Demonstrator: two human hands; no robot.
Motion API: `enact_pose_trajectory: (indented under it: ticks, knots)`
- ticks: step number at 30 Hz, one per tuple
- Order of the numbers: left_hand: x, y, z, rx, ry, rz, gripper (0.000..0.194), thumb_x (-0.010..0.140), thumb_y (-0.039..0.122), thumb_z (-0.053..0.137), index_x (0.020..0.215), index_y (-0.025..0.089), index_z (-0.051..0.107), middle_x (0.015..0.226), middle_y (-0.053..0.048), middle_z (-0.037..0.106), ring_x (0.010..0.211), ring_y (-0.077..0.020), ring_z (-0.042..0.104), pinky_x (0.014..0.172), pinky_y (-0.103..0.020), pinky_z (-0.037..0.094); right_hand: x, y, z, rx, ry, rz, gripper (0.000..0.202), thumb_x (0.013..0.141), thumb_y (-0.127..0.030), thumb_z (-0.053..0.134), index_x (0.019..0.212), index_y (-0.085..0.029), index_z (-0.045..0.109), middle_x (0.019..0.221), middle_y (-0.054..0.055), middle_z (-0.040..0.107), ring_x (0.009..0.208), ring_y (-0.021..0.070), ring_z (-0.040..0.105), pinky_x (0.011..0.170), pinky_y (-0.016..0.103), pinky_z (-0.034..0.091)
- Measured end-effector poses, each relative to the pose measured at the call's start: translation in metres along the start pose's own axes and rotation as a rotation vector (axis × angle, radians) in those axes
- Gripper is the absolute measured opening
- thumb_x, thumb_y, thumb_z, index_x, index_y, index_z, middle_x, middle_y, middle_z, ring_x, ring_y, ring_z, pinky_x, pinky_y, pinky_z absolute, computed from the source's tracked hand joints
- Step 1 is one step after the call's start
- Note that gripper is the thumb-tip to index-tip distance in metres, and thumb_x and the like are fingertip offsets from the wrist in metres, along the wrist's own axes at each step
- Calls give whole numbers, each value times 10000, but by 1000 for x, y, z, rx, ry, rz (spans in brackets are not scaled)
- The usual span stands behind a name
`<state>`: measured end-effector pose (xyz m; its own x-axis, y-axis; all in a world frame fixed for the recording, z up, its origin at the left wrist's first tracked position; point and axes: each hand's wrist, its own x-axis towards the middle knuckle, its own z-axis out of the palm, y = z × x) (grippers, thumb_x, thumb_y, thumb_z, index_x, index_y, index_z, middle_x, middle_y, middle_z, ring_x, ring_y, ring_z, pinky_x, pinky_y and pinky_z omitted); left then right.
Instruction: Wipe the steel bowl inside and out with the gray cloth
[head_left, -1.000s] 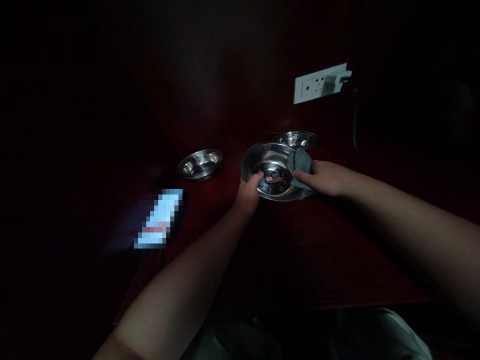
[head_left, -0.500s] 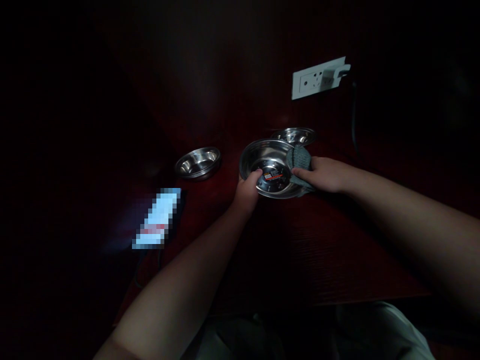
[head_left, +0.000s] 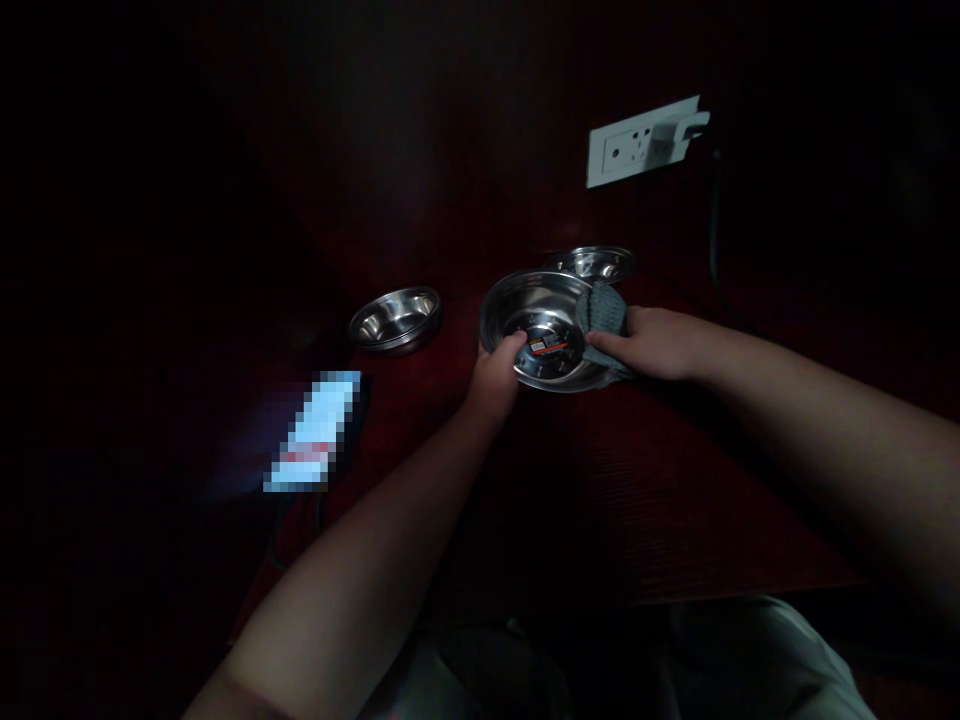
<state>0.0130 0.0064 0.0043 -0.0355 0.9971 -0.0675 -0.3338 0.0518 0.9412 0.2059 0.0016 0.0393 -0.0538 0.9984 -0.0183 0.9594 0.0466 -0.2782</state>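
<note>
A shiny metal bowl (head_left: 536, 300) with a label on its inner bottom is tilted toward me above the dark red table. My left hand (head_left: 496, 375) grips its near left side, the thumb reaching inside over the rim. On the right side, my right hand (head_left: 656, 342) is closed on a grey-green cloth (head_left: 602, 310) folded over the bowl's rim. Behind the held bowl, another metal bowl (head_left: 600, 262) is partly hidden. Farther left sit metal bowls (head_left: 397, 318) that look stacked, apart from both hands.
A lit, blurred-out phone-like screen (head_left: 315, 430) stands at the left with a cable below it. A white wall socket (head_left: 641, 145) with a plug is at the back right, its dark cord (head_left: 715, 230) hanging down. The table's front edge (head_left: 750, 592) runs near my lap.
The view has shifted slightly, so the socket sits a little higher. Both hands keep their hold on the bowl and cloth, with hardly any visible movement.
</note>
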Motion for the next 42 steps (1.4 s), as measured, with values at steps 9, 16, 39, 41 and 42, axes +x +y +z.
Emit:
enact_pose_trajectory:
  ticks: [9,16,39,41,42]
  knots:
    - [0,0,1,-23,9,-11,408,689,270,660,1078,170,586,895,-72,681,925,-227,644,769,-324,509,-2,-6,-2,-18,-54,49,718,845,-634,321,1205,-70,582,1165,214,628,1032,341,614,874,419,470]
    - [0,1,1,-24,11,-11,375,689,268,659,1045,166,599,864,-67,678,918,-227,644,762,-326,511,0,-4,-1,-27,-55,53,720,829,-662,316,1204,-115,596,1154,181,642,1022,320,622,865,407,479]
    - [1,-1,0,14,-9,-18,403,690,293,666,1071,182,592,929,-66,680,924,-222,642,739,-308,506,-4,-1,2,-119,-36,-18,732,848,-668,272,1160,-104,619,1128,188,650,995,324,624,852,434,478]
    - [0,-2,0,24,-14,-13,401,692,294,664,1070,179,594,926,-67,681,913,-219,643,738,-306,503,-4,1,3,-122,-33,-15,734,840,-675,287,1160,-105,620,1123,189,652,1000,328,621,859,441,473]
    - [0,-2,-1,27,-15,-7,403,692,294,664,1072,179,594,924,-66,681,907,-217,643,739,-305,502,-4,2,4,-117,-31,-11,736,832,-681,301,1155,-103,624,1112,192,655,996,332,623,859,446,471]
